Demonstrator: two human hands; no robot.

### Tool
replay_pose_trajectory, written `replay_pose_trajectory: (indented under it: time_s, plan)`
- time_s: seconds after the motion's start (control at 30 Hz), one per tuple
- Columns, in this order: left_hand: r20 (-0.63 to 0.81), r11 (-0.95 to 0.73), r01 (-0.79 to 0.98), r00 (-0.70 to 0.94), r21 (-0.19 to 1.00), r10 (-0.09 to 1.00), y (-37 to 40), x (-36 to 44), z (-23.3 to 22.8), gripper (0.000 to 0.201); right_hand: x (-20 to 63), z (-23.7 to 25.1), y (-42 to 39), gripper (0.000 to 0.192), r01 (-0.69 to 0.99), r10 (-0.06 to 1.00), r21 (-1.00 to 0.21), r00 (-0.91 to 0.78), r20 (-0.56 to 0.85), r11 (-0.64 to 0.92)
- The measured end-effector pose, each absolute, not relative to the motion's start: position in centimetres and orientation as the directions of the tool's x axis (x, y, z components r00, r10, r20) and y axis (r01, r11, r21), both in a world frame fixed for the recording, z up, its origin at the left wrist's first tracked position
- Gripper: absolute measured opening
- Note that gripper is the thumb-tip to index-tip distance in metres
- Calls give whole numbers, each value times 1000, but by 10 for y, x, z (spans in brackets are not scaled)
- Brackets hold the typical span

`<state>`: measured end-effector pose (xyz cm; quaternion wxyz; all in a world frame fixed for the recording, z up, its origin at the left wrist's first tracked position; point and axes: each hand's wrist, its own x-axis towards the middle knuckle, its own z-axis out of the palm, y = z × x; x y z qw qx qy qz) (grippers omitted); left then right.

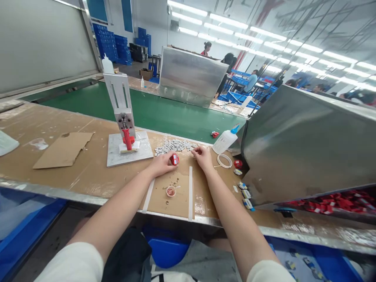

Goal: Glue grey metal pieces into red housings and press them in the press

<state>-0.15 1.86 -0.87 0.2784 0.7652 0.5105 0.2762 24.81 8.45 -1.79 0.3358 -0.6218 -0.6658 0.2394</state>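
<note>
My left hand (162,164) is closed round a small red toy car (175,159), with its light blue and white face turned toward me. My right hand (202,156) pinches at the right end of a pile of small grey pieces (173,146); whatever lies between its fingertips is too small to name. Below the hands a small cup (170,191) with reddish contents stands on brown card between two pale tape strips. To the left is a metal press (125,117) with a red handle.
A green conveyor belt (176,121) runs behind the bench. On the right stand a glue bottle (225,140), a tape roll (224,160), several small toy cars (246,194) and a metal panel (308,149). Cardboard (64,150) lies at left. Other people sit farther back.
</note>
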Motion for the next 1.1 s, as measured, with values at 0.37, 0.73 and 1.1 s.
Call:
replay_pose_trajectory:
  time_s: [0.37, 0.73, 1.1]
  plan:
    - [147, -325, 613, 323, 721, 935, 18, 1, -6, 37, 206, -30, 30, 31, 156, 957, -947, -112, 267, 282]
    - [162, -380, 650, 370, 658, 915, 20, 1, -13, 40, 204, -22, 23, 22, 371, 886, -804, -195, 422, 464]
    - [159, -360, 552, 378, 752, 912, 8, 4, -1, 29, 190, -28, 15, 23, 291, 871, -823, -225, 436, 487]
